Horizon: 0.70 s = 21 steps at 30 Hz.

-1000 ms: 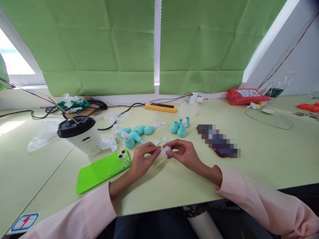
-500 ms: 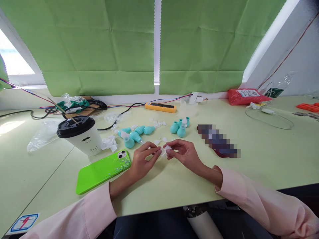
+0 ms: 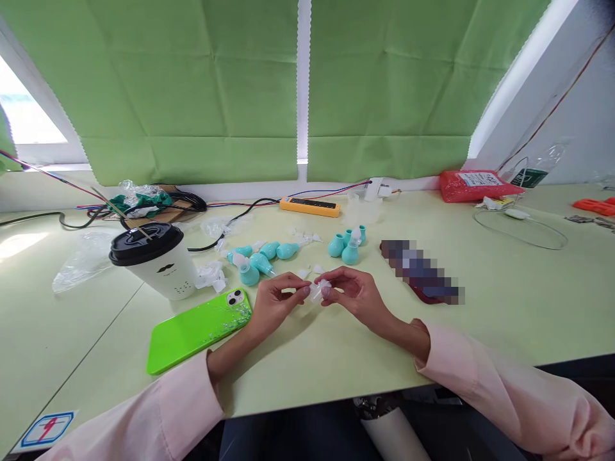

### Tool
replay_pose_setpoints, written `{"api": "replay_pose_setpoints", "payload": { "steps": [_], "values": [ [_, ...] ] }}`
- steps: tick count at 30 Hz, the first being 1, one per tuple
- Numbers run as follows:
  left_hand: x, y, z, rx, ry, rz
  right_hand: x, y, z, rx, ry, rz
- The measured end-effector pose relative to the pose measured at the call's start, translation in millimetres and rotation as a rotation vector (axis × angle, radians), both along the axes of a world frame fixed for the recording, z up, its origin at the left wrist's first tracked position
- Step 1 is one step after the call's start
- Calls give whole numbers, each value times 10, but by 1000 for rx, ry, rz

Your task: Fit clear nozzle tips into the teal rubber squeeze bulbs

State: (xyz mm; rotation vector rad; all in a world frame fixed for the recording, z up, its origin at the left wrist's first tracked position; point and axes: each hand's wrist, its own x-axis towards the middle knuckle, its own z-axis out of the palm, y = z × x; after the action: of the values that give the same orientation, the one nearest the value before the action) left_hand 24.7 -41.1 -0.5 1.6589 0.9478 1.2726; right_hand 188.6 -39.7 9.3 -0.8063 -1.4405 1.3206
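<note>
Between my fingertips is a small translucent plastic piece, its exact kind too small to make out. My left hand pinches it from the left, and my right hand grips its other side with thumb and fingers. Just beyond my hands lie several turquoise rubber bulbs, some with clear tips fitted. To the right of these, another cluster of turquoise bulbs stands upright, one with a translucent tip. Little white translucent scraps are scattered between the two groups.
A green phone lies by my left forearm, behind it a lidded paper cup and crumpled tissue. On the right is a dark pixelated phone-shaped object. An orange power strip and a red package sit at the back.
My left fingers have shifted slightly on the translucent piece, and more of it shows between the hands. My left forearm has moved a little to the left. The bulbs are unmoved.
</note>
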Motion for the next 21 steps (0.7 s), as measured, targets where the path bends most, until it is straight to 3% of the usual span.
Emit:
{"api": "replay_pose_setpoints", "payload": {
  "steps": [17, 21],
  "values": [
    [17, -43, 0, 320, 199, 96, 4, 14, -6, -109, 65, -52],
    [7, -57, 6, 294, 227, 70, -1, 18, -17, -91, 70, -69]
  ]
}}
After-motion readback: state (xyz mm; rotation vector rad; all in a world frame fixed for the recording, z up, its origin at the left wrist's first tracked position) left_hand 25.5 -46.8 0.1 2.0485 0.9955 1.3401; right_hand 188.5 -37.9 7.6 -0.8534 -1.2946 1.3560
